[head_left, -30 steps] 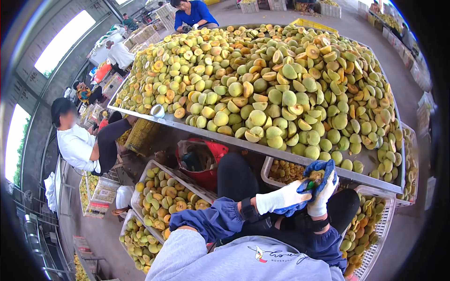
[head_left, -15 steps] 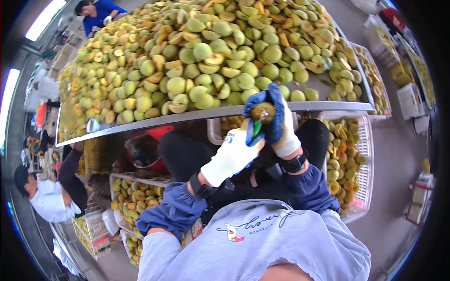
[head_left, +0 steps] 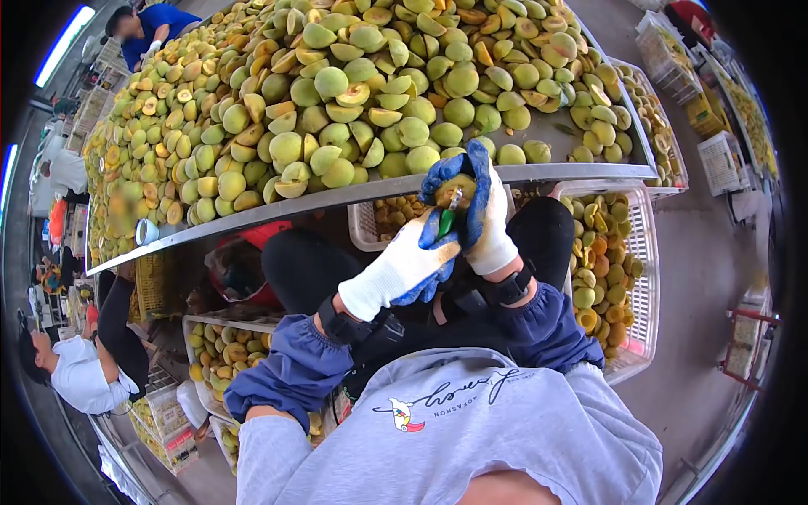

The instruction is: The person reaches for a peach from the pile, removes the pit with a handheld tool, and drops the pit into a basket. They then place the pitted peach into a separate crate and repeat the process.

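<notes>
My left hand (head_left: 408, 261), in a white glove with blue coating, is closed around the green handle of a small metal-tipped tool (head_left: 447, 222). The metal end meets a yellow-green stone fruit (head_left: 456, 190). Blue-coated fingers of my gloved right hand (head_left: 490, 220) wrap around that fruit and hide part of it. Both hands are together just at the near metal rim of a table (head_left: 337, 200). On the table lies a large heap of whole and halved stone fruit (head_left: 328, 84), some showing orange flesh.
Below the rim, a white crate (head_left: 644, 295) of fruit stands at right and another crate (head_left: 236, 320) at left. A small white cup (head_left: 146, 231) sits at the table's left edge. Other people (head_left: 88, 370) are at left, one in blue (head_left: 160, 29) at the far side.
The whole view has shifted a little, moving the scene slightly left. My hands stay together on the fruit and tool, with the metal end still against the fruit.
</notes>
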Demonstrator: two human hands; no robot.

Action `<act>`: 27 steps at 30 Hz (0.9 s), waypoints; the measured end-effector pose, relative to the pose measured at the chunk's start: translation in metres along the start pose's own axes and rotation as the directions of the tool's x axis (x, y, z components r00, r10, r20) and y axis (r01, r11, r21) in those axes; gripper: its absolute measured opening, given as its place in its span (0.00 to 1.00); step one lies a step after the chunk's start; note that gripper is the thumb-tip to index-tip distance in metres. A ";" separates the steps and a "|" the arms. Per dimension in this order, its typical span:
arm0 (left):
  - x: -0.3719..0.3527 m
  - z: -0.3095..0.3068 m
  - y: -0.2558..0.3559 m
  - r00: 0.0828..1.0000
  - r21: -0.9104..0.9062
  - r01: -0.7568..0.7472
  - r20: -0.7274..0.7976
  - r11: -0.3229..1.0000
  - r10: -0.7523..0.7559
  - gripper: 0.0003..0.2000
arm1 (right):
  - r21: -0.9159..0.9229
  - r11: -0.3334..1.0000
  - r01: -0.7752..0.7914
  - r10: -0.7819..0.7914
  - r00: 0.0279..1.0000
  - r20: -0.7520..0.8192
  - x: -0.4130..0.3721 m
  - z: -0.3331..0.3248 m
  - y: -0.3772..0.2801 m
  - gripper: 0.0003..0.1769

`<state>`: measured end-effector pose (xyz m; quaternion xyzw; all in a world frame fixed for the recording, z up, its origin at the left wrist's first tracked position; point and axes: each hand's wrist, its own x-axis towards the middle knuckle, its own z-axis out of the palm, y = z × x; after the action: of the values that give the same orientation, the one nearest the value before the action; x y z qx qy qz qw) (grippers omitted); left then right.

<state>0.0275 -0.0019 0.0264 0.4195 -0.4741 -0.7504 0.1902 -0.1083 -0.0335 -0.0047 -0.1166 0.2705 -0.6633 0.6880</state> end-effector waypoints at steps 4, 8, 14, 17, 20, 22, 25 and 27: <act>0.001 -0.012 0.003 0.997 -0.102 0.003 0.078 0.995 0.005 0.10 | -0.070 0.992 -0.105 0.113 0.986 0.120 0.000 0.001 -0.014 0.22; -0.005 -0.005 0.016 0.994 -0.090 0.053 0.098 0.995 -0.044 0.09 | -0.255 0.965 -0.062 0.099 0.986 0.136 -0.005 0.000 -0.020 0.20; -0.005 0.006 0.020 0.986 -0.283 0.058 0.165 0.957 -0.011 0.08 | -0.264 0.927 0.267 -0.264 0.963 0.050 -0.012 0.002 -0.002 0.23; -0.001 0.006 0.016 0.984 -0.305 0.054 0.179 0.951 0.001 0.07 | -0.285 0.945 0.160 -0.138 0.986 0.096 -0.002 0.005 -0.012 0.18; -0.001 0.011 0.006 0.999 -0.103 0.023 -0.032 0.994 -0.026 0.07 | -0.165 0.982 -0.088 0.104 0.991 0.086 -0.001 0.009 -0.021 0.16; 0.003 0.009 0.004 0.998 0.017 0.005 -0.055 1.000 -0.004 0.08 | -0.199 0.973 -0.115 0.137 0.985 0.105 0.003 0.003 -0.018 0.15; 0.009 0.005 -0.008 0.998 0.141 -0.029 -0.059 0.990 0.038 0.11 | -0.269 0.962 0.049 -0.061 0.998 -0.036 0.012 -0.013 0.000 0.13; 0.009 0.005 -0.012 0.999 -0.021 -0.026 -0.019 0.999 0.026 0.09 | -0.277 0.959 0.062 -0.084 0.994 -0.069 0.013 -0.020 0.003 0.13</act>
<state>0.0201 0.0008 0.0126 0.4182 -0.4699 -0.7489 0.2085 -0.1166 -0.0424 -0.0257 -0.1942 0.3827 -0.6483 0.6289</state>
